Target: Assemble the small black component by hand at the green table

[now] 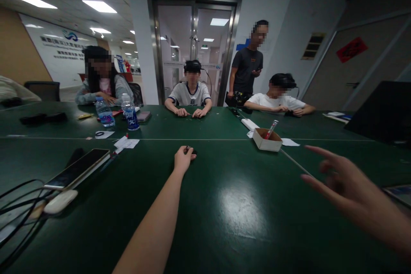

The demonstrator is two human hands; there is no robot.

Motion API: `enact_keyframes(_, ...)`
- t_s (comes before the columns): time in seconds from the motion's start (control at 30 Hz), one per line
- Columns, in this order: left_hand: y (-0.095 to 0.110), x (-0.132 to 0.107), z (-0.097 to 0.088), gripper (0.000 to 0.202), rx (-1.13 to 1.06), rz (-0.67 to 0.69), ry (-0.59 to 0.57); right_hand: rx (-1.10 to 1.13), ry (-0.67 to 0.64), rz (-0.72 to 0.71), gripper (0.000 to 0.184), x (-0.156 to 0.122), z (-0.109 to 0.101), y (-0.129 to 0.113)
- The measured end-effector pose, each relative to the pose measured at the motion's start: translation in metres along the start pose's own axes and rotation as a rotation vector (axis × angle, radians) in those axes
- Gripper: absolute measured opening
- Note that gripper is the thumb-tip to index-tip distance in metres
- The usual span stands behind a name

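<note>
My left hand [183, 160] rests on the green table [205, 205], its fingers closed around a small dark object [192, 151]. Most of that object is hidden by the fingers, and I cannot make out its kind. On the right, my right hand [340, 177] hovers over the table, slightly blurred, with thumb and index finger spread and nothing between them. Nearest to it is a small open cardboard box [267, 145] with a red-and-clear stick-like item [271, 129] leaning inside. A thin pale line or cord [297, 162] runs from the box towards my right hand.
At left lie a phone [80, 167], a white rounded device [61, 201] and black cables [22, 199]. Two water bottles [129, 113] stand farther back near papers [128, 142]. Several people sit or stand across the table. A dark screen [382, 109] rises at right.
</note>
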State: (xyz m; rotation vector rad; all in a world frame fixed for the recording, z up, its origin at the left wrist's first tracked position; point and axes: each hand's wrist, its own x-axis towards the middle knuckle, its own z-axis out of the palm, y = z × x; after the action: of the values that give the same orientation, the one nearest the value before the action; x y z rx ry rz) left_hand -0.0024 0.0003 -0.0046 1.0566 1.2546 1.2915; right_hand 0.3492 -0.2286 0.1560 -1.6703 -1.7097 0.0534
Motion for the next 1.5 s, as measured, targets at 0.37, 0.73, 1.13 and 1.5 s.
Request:
enact_keyframes(0.37,0.000,0.002,-0.006,0.018,-0.291,0.135,-0.020,1.045,-0.530,0.442,0.032,0.114,0.285,-0.083)
enact_keyframes(0.73,-0.002,0.017,0.003,0.021,-0.310,0.023,-0.040,1.244,-0.221,0.222,0.046,0.110,0.339,-0.071)
enact_keyframes(1.13,-0.003,0.012,0.000,0.025,-0.107,0.211,-0.050,1.307,-0.172,0.299,0.040,0.112,0.335,-0.063)
enact_keyframes(1.5,-0.002,0.014,-0.001,0.021,0.070,0.325,-0.037,1.343,-0.187,0.332,0.042,0.114,0.341,-0.057)
